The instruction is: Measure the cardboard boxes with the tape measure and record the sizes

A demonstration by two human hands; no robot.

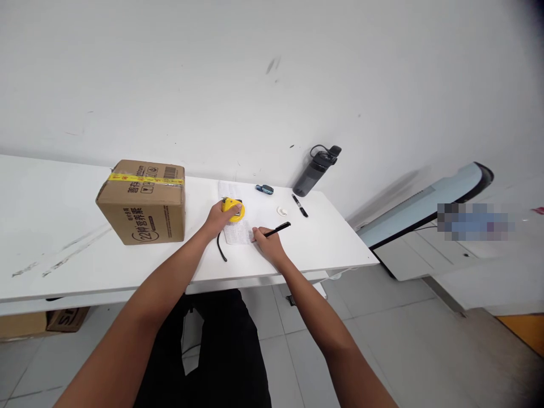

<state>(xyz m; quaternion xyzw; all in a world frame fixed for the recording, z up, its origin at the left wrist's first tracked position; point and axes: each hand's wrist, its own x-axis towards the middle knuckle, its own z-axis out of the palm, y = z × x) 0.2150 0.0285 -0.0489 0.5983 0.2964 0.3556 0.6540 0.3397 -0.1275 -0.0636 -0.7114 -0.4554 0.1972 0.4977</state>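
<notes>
The left hand [218,219] grips a rounded yellow plastic tape measure [232,210], thumb across its face, right over the white written-on paper sheet [238,234], its black wrist strap [220,249] trailing on the white table [335,243]! The right hand [270,246] pinches a slim black pen [278,229] at the paper's lower right corner; whether the tip touches, I can't tell. Beyond lie a small glossy dark-blue object [266,189], a little white ring-shaped piece [281,211] and a black-and-white pen [300,206], just beside a dark grey translucent bottle [315,174]. Over left, a taped brown cardboard box [147,212] stands well apart from the bottle.
</notes>
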